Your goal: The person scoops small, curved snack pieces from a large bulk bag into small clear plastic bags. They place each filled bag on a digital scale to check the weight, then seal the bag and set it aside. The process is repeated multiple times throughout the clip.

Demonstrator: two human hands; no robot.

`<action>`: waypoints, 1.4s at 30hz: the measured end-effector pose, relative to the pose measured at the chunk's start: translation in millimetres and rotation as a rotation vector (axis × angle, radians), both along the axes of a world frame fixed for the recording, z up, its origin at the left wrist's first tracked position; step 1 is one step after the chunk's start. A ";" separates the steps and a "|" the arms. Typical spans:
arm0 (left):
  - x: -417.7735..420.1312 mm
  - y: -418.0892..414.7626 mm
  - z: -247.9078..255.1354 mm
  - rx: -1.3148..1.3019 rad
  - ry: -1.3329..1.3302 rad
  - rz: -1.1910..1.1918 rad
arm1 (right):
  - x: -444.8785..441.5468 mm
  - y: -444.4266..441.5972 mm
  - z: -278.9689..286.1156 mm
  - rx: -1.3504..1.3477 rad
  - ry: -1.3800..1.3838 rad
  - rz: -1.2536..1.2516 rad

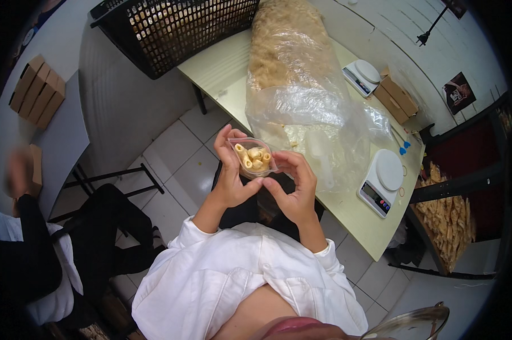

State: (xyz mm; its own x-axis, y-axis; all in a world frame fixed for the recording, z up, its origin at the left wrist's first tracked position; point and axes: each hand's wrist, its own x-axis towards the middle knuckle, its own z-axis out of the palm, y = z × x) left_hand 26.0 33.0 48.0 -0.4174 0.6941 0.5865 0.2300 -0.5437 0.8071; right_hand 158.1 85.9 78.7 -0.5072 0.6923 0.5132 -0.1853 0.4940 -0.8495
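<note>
Between my two hands is a small clear zip pouch [259, 173], its mouth spread wide and facing up. Pale tube-shaped snack pieces [254, 156] fill the part I can see. My left hand [230, 174] grips the pouch's left side, fingers behind it and thumb at the lower front. On the opposite side, my right hand [296, 182] pinches the edge, and the two thumbs nearly meet below. Just beyond, a large clear plastic bag [298, 102] of the same-coloured snack lies on the table, with a white plastic scoop [319, 153] in its open end.
On the pale table [366, 238] are a digital kitchen scale [381, 182], a second scale [362, 76], a cardboard box [395, 95] and blue-ended tools [403, 148]. A black plastic crate [175, 34] stands at its far-left end. Another person [39, 250] sits left, by a table with small boxes [37, 91].
</note>
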 end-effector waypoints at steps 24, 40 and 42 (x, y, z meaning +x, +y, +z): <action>70.4 13.7 1.6 -0.489 -0.867 -0.706 | 72.2 18.6 4.6 -0.334 -0.180 -0.230; 87.9 27.9 19.9 -0.669 -1.139 -0.839 | 89.4 53.4 10.3 -0.482 -0.349 -0.226; 86.4 29.3 19.4 -0.650 -1.156 -0.901 | 89.2 55.2 11.5 -0.492 -0.362 -0.218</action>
State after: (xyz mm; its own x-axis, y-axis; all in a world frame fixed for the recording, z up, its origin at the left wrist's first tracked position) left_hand 112.4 62.3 67.4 0.2576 0.9415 -0.2172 -0.8297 0.3307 0.4498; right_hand 247.3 141.1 90.2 -0.4100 0.9096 -0.0673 0.2162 0.0252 -0.9760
